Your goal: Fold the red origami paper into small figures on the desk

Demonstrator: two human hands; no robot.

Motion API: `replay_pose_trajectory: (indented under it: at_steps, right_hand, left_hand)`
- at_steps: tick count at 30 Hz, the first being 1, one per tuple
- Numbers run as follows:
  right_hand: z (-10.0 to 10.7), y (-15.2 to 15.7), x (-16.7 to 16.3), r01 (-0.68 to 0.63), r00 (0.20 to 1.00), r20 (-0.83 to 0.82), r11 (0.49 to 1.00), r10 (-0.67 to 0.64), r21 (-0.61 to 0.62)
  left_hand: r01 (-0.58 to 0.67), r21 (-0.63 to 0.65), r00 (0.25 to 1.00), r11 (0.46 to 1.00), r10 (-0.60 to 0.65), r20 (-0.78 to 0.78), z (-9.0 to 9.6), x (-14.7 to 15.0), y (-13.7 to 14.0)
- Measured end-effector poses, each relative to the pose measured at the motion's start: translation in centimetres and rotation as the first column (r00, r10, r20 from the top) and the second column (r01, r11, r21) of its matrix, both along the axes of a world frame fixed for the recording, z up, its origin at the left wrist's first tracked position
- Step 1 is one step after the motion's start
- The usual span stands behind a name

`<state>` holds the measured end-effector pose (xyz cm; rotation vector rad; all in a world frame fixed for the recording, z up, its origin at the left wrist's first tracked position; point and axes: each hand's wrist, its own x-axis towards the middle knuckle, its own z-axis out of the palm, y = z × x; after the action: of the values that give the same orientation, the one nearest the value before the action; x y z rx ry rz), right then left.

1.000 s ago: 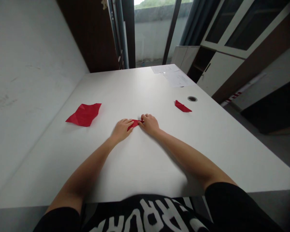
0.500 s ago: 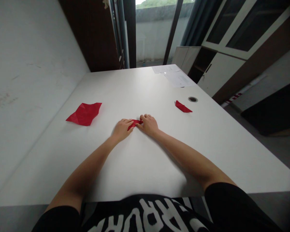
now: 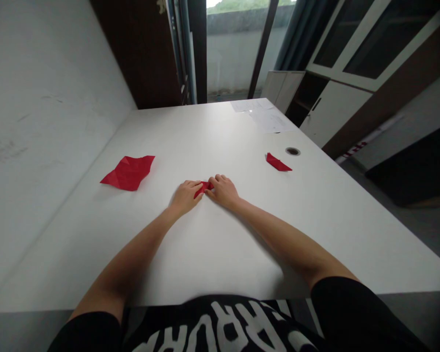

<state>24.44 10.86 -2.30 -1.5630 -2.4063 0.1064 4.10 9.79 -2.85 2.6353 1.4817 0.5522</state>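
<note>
A small folded piece of red paper [image 3: 204, 187] lies on the white table [image 3: 212, 254] between my two hands, partly covered by them. On its left side, my left hand [image 3: 186, 195] holds it down with the fingers closed over it. From the other side, my right hand [image 3: 223, 190] grips its right end between thumb and curled fingers. Off to the left rests a creased, unfolded red paper sheet [image 3: 129, 173]. Further right sits a folded red paper shape [image 3: 277, 162], long with pointed ends.
Printed white sheets [image 3: 271, 120] lie at the table's far right corner, with a round cable hole [image 3: 292, 151] nearer. A wall [image 3: 51, 98] borders the table's left side. White cabinets [image 3: 337, 107] stand beyond its right edge.
My right hand has shifted slightly left along the folded red paper, closer to my left hand. The left hand and the other two red papers stay where they were.
</note>
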Motion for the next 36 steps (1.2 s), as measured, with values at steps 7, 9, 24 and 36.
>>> replay_pose_trajectory:
  at_steps: [7,9,24,36]
  right_hand:
    - [-0.2,1.8,1.8,0.135,0.991,-0.017,0.989,-0.136,-0.053]
    - [-0.3,2.2,2.3,0.163,0.986,-0.019,0.986,-0.164,-0.045]
    - [-0.1,1.1,1.0,-0.003,0.969,-0.247,0.999,-0.010,-0.052]
    - [0.5,0.3,0.0,-0.205,0.809,-0.571,0.977,0.138,-0.055]
  left_hand:
    - [-0.002,-0.004,1.000,1.000,0.002,-0.023,0.1,-0.1,0.0]
    - [-0.003,-0.003,1.000,1.000,0.003,-0.026,0.2,0.0,0.0]
    - [-0.019,0.057,0.990,0.998,0.027,-0.142,-0.2,-0.3,0.0]
    - [-0.071,0.025,0.997,0.997,0.070,0.023,0.4,-0.1,-0.2]
